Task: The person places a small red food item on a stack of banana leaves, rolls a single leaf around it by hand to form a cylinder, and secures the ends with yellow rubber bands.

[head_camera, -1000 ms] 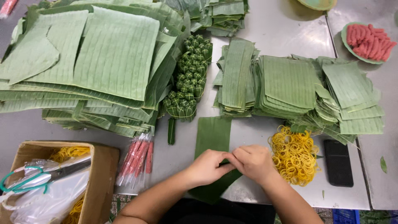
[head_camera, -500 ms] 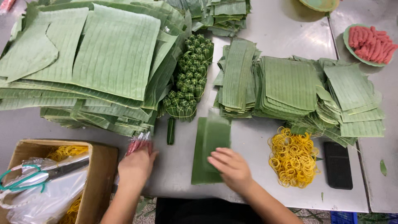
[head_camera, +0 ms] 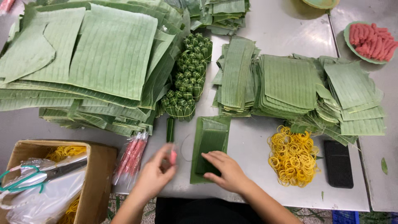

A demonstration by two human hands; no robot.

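A small pink stick of sausage [head_camera: 173,157] sits pinched between the thumb and fingertips of the left hand [head_camera: 155,174], held just above the grey metal table [head_camera: 248,166] near its front edge. Just to the right, the right hand [head_camera: 226,170] lies palm down with its fingers pressed flat and close together on a narrow dark green strip of banana leaf [head_camera: 210,145], which lies lengthwise on the table with a smaller leaf piece on top of it.

Left of the left hand lies one clear plastic packet of pink sausage sticks [head_camera: 132,155]. At the near left corner stands one brown cardboard box [head_camera: 101,166] holding yellow rubber bands, crumpled clear plastic and one pair of scissors with teal handles [head_camera: 25,178]. Right of the leaf strip is one loose heap of yellow rubber bands [head_camera: 293,155], and beside it one flat black phone [head_camera: 338,163].

Farther away, a cluster of small leaf-wrapped green parcels [head_camera: 188,74], too many to count, lies between a large stack of broad banana leaf sheets [head_camera: 91,54] on the left and several stacks of smaller cut leaf squares [head_camera: 290,83] on the right. At the far right, one green bowl of pink sausage pieces [head_camera: 370,41] stands alone.
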